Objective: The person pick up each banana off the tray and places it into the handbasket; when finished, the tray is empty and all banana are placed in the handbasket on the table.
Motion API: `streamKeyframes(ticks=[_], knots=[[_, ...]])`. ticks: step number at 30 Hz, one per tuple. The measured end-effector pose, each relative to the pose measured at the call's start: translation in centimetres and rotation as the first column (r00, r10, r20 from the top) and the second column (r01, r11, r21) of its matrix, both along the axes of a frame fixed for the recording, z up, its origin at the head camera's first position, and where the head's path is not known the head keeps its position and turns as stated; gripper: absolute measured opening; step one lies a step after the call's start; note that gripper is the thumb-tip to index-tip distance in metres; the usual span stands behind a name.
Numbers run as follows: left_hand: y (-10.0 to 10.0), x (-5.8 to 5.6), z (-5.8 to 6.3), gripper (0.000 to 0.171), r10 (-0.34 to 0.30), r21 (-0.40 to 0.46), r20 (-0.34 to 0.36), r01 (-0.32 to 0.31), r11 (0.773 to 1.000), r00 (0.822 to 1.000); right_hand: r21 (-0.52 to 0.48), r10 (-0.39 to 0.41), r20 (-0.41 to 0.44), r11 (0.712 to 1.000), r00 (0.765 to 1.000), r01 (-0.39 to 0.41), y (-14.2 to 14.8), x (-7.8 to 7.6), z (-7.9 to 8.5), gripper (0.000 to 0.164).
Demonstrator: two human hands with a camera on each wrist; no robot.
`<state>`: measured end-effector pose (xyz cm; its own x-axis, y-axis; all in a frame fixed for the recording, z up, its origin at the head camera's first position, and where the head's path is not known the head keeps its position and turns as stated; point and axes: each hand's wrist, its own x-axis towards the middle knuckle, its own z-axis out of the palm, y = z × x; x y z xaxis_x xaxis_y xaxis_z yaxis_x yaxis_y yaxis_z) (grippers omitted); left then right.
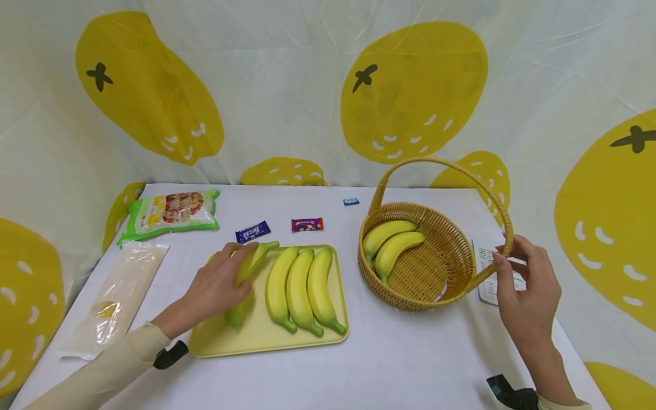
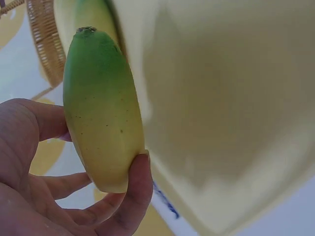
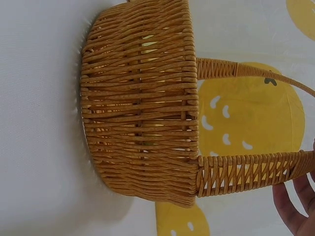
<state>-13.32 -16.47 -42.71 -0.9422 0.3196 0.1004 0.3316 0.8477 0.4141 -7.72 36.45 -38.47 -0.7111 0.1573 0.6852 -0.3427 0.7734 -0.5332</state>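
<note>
My left hand grips a yellow banana with green ends, thumb and fingers on either side of it. This banana is over the left part of a pale yellow tray. To its right, three more bananas lie side by side on the tray. On the right of the table stands a woven wicker basket with two bananas inside, against its left wall. My right hand holds the right side of the basket's tall handle between thumb and fingers.
Behind the tray lie a blue wrapped snack, a purple one and a small blue packet. A green food bag and a clear pale bag are at the left. A printed white packet lies partly hidden behind the basket.
</note>
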Motion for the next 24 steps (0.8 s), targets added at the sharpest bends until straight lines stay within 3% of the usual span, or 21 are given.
streamKeyframes(ticks=[9,24], knots=[[3.0,-1.1,2.1,0.072,-0.095,0.033,-0.109,0.1,0.994,0.989,-0.008,0.001,-0.031,1.0,1.0,-0.001,-0.4,0.1,0.2,0.043],[10.3,-2.5,4.4,0.071,-0.225,0.014,-0.062,0.227,0.974,0.972,-0.002,-0.007,0.012,1.0,1.0,0.007,0.0,0.0,0.1,0.043]])
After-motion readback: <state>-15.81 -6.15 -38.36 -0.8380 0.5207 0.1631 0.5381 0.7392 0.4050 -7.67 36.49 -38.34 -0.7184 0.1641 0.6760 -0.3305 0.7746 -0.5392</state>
